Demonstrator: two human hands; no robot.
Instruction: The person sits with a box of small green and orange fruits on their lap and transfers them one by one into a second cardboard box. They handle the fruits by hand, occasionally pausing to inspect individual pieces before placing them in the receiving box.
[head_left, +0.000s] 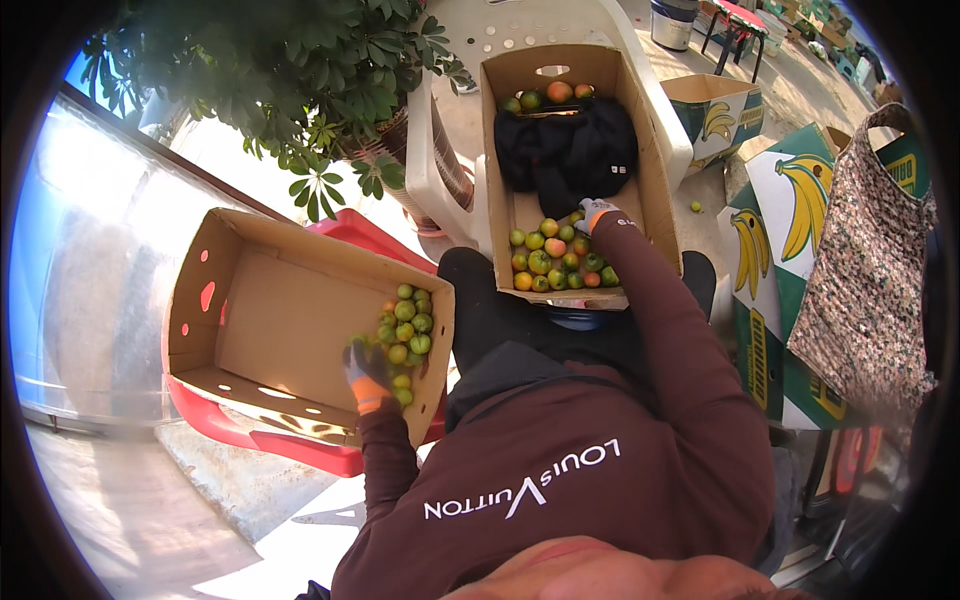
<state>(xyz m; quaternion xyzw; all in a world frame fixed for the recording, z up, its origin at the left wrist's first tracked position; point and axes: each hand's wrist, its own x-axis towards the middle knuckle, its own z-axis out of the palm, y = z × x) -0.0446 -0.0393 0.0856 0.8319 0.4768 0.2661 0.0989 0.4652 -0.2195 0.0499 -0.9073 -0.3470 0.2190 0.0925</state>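
My left hand (365, 373), in a grey glove with an orange cuff, is palm down in the left cardboard box (289, 300), beside a cluster of mostly green tomatoes (405, 330). A blurred green tomato shows at its fingertips; whether it is held is unclear. Inside the cardboard box in front of me (660, 195), my gloved right hand (592, 214) touches the far edge of a group of green, orange and reddish tomatoes (555, 259). Its fingers are partly hidden. Just beyond it lies a bundled black cloth (566, 146), with several more tomatoes (559, 91) behind.
The left box rests on a red plastic stool or chair (262, 442); the front box sits on a white plastic chair (442, 172). A leafy potted plant (322, 90) stands between them at the back. Banana cartons (795, 202) and a floral cloth (855, 277) are at right. One small tomato (696, 206) lies on the ground.
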